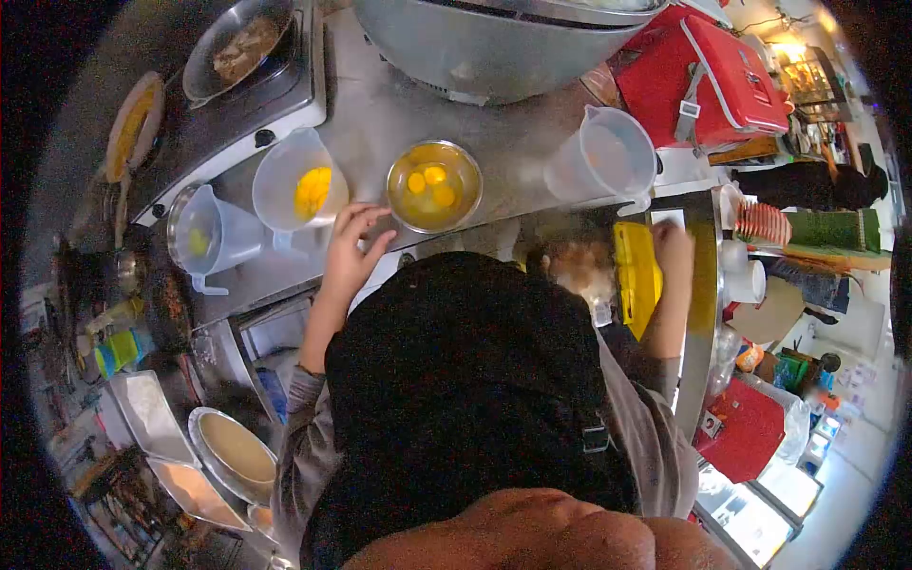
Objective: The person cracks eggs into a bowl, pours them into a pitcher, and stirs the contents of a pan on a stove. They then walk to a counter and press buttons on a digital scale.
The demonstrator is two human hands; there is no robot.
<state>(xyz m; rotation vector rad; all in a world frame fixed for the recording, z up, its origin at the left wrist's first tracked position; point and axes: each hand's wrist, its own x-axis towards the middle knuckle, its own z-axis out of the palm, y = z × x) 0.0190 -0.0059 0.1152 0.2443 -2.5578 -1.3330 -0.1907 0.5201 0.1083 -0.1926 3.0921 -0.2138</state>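
A round metal bowl point(434, 225) holds several yolks in clear egg white on the grey counter. My left hand point(354, 244) is at the bowl's left side, fingers apart and holding nothing. Just left of it is a clear plastic jug point(275, 176) with yellow yolk inside. On the right, my right hand point(673, 249) is blurred beside a bright yellow flat object point(636, 275); its fingers cannot be made out. Near the yellow object lies a blurred brownish heap point(578, 266).
Another clear jug point(616, 157) stands at the counter's right, and one point(223, 233) at the left. A large metal vessel point(484, 57) is at the back. A pan point(237, 52) sits on a stove at upper left. A red bag point(712, 85) lies upper right; a person point(807, 185) is beyond.
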